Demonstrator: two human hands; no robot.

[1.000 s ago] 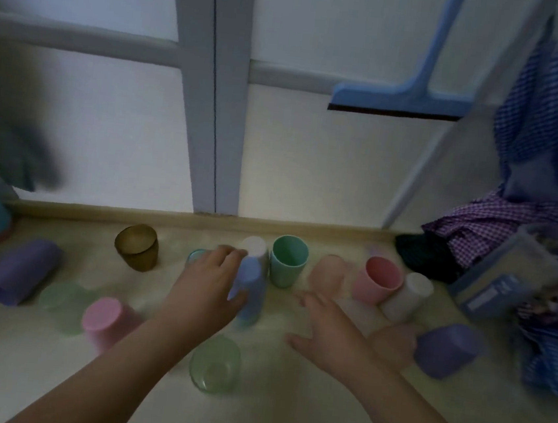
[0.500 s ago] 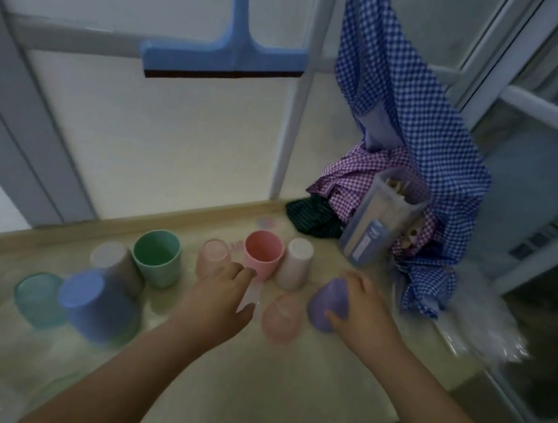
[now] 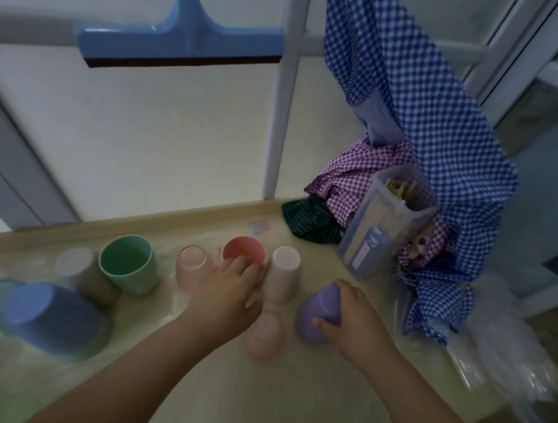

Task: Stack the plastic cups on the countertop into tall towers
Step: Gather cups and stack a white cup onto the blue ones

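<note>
Clear plastic container [image 3: 377, 228] holds wooden clothespins [image 3: 399, 189].

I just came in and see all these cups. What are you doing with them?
A person is gathering plastic cups on the countertop to stack. The right hand grips a tipped purple cup, while the left hand reaches to the upright coral pink cup. Most cups stand singly, several upside down; no tall tower shows.

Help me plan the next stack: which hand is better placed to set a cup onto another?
Probably the right hand: it is shut on the purple cup, beside the upturned pale pink cup. The left hand lies near the red cup, gripping nothing clearly.
</note>
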